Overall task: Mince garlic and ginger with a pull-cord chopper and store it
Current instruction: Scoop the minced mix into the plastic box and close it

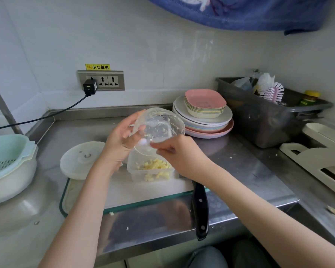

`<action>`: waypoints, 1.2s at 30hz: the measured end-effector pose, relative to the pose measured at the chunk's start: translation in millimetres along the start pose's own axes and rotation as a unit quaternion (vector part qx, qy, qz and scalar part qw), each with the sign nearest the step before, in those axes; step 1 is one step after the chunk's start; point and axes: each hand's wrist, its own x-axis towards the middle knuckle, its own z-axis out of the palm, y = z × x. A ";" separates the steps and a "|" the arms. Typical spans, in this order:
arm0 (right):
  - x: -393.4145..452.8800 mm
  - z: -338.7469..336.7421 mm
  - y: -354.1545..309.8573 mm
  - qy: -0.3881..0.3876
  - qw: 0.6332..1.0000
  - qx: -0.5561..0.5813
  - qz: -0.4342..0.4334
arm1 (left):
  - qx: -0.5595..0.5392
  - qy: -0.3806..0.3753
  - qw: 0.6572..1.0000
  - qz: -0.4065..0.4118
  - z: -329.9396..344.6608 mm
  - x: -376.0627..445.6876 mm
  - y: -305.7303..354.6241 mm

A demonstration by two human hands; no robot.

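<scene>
I've got the chopper bowl (pixel 159 130) tipped mouth-down in my left hand (pixel 122 138), directly above the storage box (pixel 151 171) of mince, right hand (pixel 174 153) fingers pinching its near rim.

- Clear chopper bowl (pixel 159 128): tipped mouth-down above the tub, mince smeared inside.
- Clear tub (pixel 151 169): upright mid-worktop, holding yellow mince (pixel 155 167).
- White lid (pixel 81 159): flat, left of tub.

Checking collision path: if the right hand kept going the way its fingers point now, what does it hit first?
The right hand points up-left; its fingers already touch the tilted clear plastic chopper bowl. Further on, probably the left hand gripping the bowl, though depth is unclear.
</scene>
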 end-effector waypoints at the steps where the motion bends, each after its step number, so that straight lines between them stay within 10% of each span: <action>1: -3.2 -1.0 5.2 -0.027 1.000 0.000 0.011 | -0.004 0.005 1.000 -0.001 -1.2 0.1 -0.4; 10: 0.6 -7.7 17.8 -0.056 0.998 -0.017 0.030 | -0.014 -0.003 1.000 -0.009 5.1 0.2 -3.6; 15: 9.6 -18.5 16.0 0.067 0.995 -0.070 0.021 | -0.022 -0.008 1.000 -0.009 7.6 1.3 -4.5; 20: -6.1 6.6 16.3 -0.049 0.979 -0.184 0.074 | -0.015 0.046 0.999 -0.013 -3.0 2.8 -8.2; 25: 8.0 2.8 7.9 0.096 0.987 -0.132 -0.004 | 0.004 0.027 1.000 0.004 0.3 2.3 -6.2; 31: -6.3 -10.9 17.2 -0.044 0.987 -0.146 0.058 | 0.051 0.019 0.998 0.012 -2.5 4.1 -4.7; 36: -7.9 -19.8 24.4 0.071 0.982 -0.168 0.043 | 0.050 0.001 0.998 0.027 1.8 2.4 -0.2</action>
